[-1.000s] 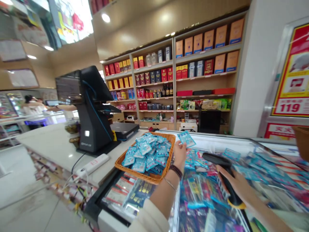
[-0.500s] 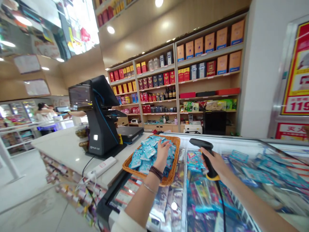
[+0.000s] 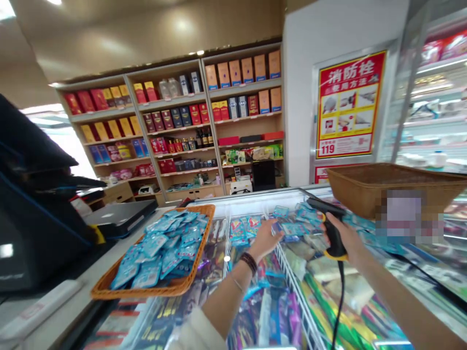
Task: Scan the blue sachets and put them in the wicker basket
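My left hand, with a dark beaded bracelet at the wrist, is over the glass-topped freezer. Its thumb and fingers are apart; a small blue patch shows between them, and I cannot tell whether they touch it. My right hand grips a black and yellow barcode scanner by its handle, the head pointing left and away. Small blue packets lie around and beyond my left fingertips. To the left, an orange-brown wicker basket holds a heap of blue packets.
At the right stands a brown basket with a blurred label. The black checkout terminal and a white power strip are on the left counter. The scanner cable hangs downward. Shelves of boxed goods line the back wall.
My left hand has left the wicker basket and moved right over the freezer. The view has turned right, bringing the brown basket into sight. The scanner stays in my right hand.
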Demonstrator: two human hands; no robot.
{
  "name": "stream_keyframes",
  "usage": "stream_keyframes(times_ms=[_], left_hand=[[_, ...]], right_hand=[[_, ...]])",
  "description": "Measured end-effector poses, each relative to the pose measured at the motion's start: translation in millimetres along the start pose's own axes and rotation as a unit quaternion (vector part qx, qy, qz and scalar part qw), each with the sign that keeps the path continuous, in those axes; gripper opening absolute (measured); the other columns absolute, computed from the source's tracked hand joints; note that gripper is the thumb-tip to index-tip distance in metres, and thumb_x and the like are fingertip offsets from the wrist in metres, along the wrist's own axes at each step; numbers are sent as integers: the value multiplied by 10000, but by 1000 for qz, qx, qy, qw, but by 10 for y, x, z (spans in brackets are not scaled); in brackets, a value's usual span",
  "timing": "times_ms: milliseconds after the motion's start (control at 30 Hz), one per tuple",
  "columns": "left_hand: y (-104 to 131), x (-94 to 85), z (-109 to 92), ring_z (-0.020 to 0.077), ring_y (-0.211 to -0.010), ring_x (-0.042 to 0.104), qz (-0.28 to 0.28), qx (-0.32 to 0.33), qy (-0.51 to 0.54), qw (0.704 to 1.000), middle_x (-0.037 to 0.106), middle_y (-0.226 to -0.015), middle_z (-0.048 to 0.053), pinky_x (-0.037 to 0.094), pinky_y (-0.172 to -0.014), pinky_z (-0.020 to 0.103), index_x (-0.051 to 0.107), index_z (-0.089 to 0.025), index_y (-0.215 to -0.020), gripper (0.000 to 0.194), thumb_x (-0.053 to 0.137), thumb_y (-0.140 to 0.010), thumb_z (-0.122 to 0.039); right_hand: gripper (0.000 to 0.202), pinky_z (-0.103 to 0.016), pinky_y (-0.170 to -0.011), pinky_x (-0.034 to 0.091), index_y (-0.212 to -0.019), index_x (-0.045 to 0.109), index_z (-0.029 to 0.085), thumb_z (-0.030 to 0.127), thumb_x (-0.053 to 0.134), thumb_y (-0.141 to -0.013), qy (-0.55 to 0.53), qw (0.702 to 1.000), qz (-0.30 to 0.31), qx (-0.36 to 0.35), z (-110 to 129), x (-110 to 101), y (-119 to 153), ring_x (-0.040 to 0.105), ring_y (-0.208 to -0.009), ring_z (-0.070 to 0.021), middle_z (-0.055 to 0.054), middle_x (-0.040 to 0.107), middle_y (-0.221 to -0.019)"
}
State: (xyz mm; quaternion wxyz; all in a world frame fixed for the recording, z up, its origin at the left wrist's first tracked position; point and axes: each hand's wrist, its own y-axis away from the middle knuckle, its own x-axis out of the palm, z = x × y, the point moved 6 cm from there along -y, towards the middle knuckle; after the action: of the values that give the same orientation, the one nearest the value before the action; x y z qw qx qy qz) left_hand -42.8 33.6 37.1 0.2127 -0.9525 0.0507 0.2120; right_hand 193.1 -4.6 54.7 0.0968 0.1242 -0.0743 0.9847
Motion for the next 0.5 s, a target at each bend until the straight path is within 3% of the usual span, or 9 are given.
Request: stream_keyframes(times_ms=[133,233,300,367,433,500], left_hand=[[-349,709,-77,392,-1462,378,46,23,-110,993,520,-1502,176,256,-1219,535,644,-210,-1306,567,757,-761,-319],[-598,933,15,426,-1394,449,25,-38,-153,987,594,-1394,225,313,-1152,587,687,-183,-1171,430,755,-752,-253],[-704,892,114,441,-1324,510,-11,-83,-139,987,680,-1223,218,361,-1105,578,702,-189,-944,325,837,-666,-289],[-739,754,221,441,-1247,571,-42,-113,-102,987,724,-1030,182,408,-1065,533,632,-209,-731,394,923,-533,-384],[-695,568,325,423,-1144,637,-62,-131,-84,986,717,-860,138,459,-1001,478,553,-226,-641,487,953,-453,-429],[-582,357,417,399,-1071,672,-93,-137,-91,982,692,-771,102,490,-936,432,539,-232,-664,496,955,-464,-412]], right_hand=[[373,-280,-350,400,-778,599,241,573,760,-722,-32,998,-60,-9,-95,-378,-112,490,-415,-134,-6,578,-620],[390,-272,-346,403,-803,611,226,577,762,-722,-20,997,-68,-9,-232,-413,-173,499,-404,-130,1,587,-615],[424,-260,-337,396,-820,615,215,595,765,-709,-9,998,-65,-5,-311,-377,-197,497,-389,-123,12,586,-601],[460,-256,-329,392,-819,614,210,629,760,-696,5,998,-64,-7,-351,-334,-205,498,-378,-122,17,580,-585],[506,-252,-327,390,-812,615,203,666,765,-672,20,998,-54,-8,-363,-284,-196,503,-374,-120,18,579,-579],[541,-247,-331,391,-801,613,195,685,781,-645,23,999,-39,-9,-359,-241,-171,503,-376,-114,21,577,-577]])
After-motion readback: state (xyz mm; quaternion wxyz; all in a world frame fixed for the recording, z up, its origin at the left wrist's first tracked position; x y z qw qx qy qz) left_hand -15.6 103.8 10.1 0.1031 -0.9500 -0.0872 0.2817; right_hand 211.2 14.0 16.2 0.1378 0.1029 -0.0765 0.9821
